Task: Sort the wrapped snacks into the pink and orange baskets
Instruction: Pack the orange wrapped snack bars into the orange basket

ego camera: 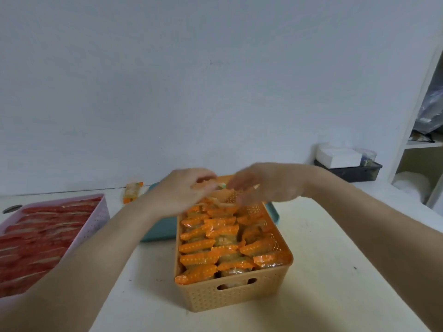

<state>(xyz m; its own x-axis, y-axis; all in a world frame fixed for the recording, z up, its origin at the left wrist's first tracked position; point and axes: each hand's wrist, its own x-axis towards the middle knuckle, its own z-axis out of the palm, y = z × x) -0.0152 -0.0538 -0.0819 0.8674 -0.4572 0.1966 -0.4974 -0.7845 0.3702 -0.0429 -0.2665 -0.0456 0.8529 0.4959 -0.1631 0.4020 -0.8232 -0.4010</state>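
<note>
An orange basket (230, 293) stands at the table's centre, packed with rows of orange-wrapped snacks (203, 245). At the left is a pink basket (102, 213) full of red-wrapped snacks (40, 236). My left hand (182, 190) and my right hand (259, 183) meet over the far end of the orange basket, both blurred by motion. Between their fingertips is an orange-wrapped snack (219, 201), pinched just above the back row. One loose orange-wrapped snack (131, 191) lies on the table by the wall.
A teal tray (159, 227) lies behind and partly under the orange basket. A dark bin (354, 172) holding a white box sits at the back right. A white shelf unit (417, 144) stands at the right edge.
</note>
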